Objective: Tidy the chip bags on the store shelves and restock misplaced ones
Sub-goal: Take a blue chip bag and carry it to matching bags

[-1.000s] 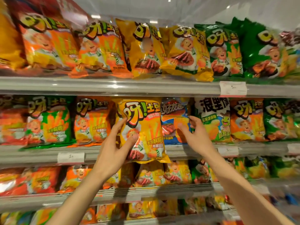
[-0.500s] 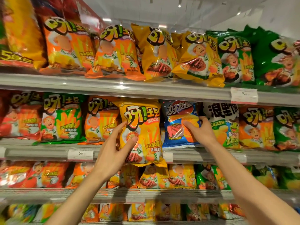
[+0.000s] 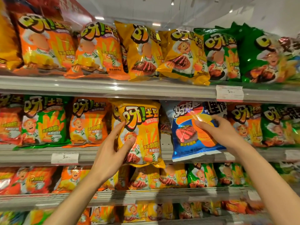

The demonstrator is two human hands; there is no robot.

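A yellow chip bag (image 3: 142, 127) stands upright at the front of the second shelf (image 3: 167, 155), its bottom hanging over the shelf lip. My left hand (image 3: 112, 153) grips its left edge, thumb on the front and fingers behind. To its right a blue chip bag (image 3: 186, 137) tilts forward out of its row. My right hand (image 3: 219, 132) holds that blue bag by its right side, fingertips pressing its front. A gap of bare shelf shows between the two bags.
The top shelf (image 3: 113, 88) carries orange, yellow and green bags. Green and orange bags (image 3: 43, 122) fill the second shelf's left, orange and green ones (image 3: 246, 125) its right. Lower shelves (image 3: 146, 194) hold more bags. White price tags (image 3: 229, 93) clip to the rails.
My right hand has closed on the blue bag and drawn it forward and down, tilting it out of its row. My left hand keeps its hold on the yellow bag. The view has moved closer.
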